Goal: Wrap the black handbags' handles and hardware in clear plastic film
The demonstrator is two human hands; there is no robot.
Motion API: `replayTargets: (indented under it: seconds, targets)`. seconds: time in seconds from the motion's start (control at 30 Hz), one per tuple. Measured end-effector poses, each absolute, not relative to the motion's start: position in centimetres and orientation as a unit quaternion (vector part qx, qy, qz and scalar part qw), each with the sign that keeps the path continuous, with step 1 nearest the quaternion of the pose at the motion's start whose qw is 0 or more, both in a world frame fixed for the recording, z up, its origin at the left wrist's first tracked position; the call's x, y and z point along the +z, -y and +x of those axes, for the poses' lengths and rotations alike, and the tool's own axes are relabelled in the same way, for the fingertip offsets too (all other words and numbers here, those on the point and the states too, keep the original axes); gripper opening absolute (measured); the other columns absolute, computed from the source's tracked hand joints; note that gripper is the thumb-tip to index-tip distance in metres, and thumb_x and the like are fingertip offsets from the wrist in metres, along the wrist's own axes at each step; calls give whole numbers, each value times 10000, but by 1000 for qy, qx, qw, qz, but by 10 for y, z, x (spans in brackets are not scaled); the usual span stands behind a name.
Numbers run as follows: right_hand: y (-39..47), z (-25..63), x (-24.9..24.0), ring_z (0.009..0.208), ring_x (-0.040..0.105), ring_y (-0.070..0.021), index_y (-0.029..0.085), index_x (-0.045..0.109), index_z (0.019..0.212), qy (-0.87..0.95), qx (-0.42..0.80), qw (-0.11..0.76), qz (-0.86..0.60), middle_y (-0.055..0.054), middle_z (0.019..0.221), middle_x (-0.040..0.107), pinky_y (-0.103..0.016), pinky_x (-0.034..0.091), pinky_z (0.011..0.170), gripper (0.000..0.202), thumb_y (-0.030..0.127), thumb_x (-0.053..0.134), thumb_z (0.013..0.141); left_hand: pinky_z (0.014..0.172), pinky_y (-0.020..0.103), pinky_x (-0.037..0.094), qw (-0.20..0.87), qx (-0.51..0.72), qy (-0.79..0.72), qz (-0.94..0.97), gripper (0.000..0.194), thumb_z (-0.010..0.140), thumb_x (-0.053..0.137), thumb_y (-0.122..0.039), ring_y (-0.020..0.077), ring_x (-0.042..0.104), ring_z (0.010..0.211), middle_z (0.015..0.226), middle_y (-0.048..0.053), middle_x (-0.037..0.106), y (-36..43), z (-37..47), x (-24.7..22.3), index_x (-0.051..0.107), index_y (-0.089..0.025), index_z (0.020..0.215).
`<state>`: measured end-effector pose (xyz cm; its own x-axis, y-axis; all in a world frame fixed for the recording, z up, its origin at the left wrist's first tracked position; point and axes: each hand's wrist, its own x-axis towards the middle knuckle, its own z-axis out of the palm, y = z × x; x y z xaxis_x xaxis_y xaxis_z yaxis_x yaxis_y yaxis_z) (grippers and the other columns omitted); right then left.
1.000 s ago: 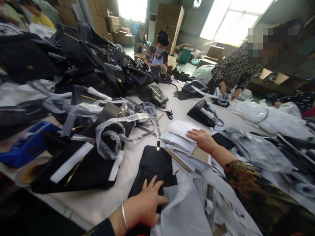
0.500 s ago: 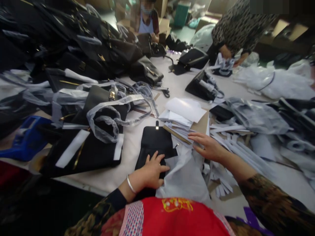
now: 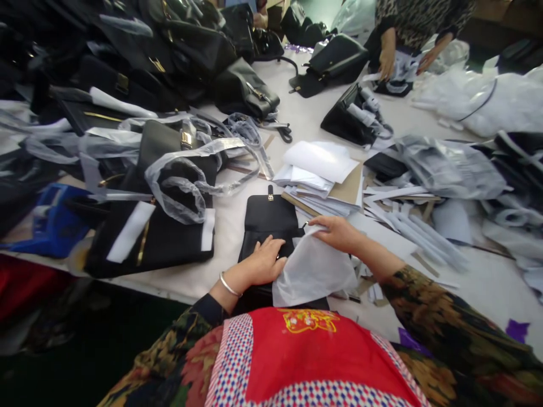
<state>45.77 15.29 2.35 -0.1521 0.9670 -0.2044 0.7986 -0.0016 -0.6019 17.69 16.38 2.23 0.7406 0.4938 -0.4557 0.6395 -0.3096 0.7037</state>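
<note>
A small black bag lies with its flap laid out away from me, a metal clasp at the flap's tip. My left hand rests on the bag, fingers spread, a silver bangle on the wrist. Pinched in my right hand is the top edge of a translucent white sheet, which hangs over the bag's right side. Just beyond my right hand sits a stack of white papers and card.
Black bags with plastic-wrapped straps and a blue tape dispenser lie left. Paper strips and clear plastic lie right. A person's hands work at the far right. Scissors lie beyond the bag.
My right hand has moved left and closed on the white sheet, lifting its edge. My left hand remains on the bag. The view has tilted down.
</note>
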Motion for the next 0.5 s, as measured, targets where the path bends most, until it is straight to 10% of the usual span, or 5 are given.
replayTargets:
  seconds: [0.2,0.5]
  targets:
    - [-183,440,22,1076,685,-305,148,694,1246,599,195,178,-756,-127,1185,742,-445,502,1008,463,248,627,799,1110,467,403,565,56,-415,711,778,1023,269,-581,297,617,1249,1181,160,737,-171,168,10,163,-64,1595]
    - [-181,431,21,686,680,-225,122,627,1324,292,316,352,-831,-100,939,752,-364,585,639,623,275,653,721,1074,436,424,586,75,-402,700,1021,883,552,-676,319,627,1231,1169,135,752,-171,162,9,168,-53,1595]
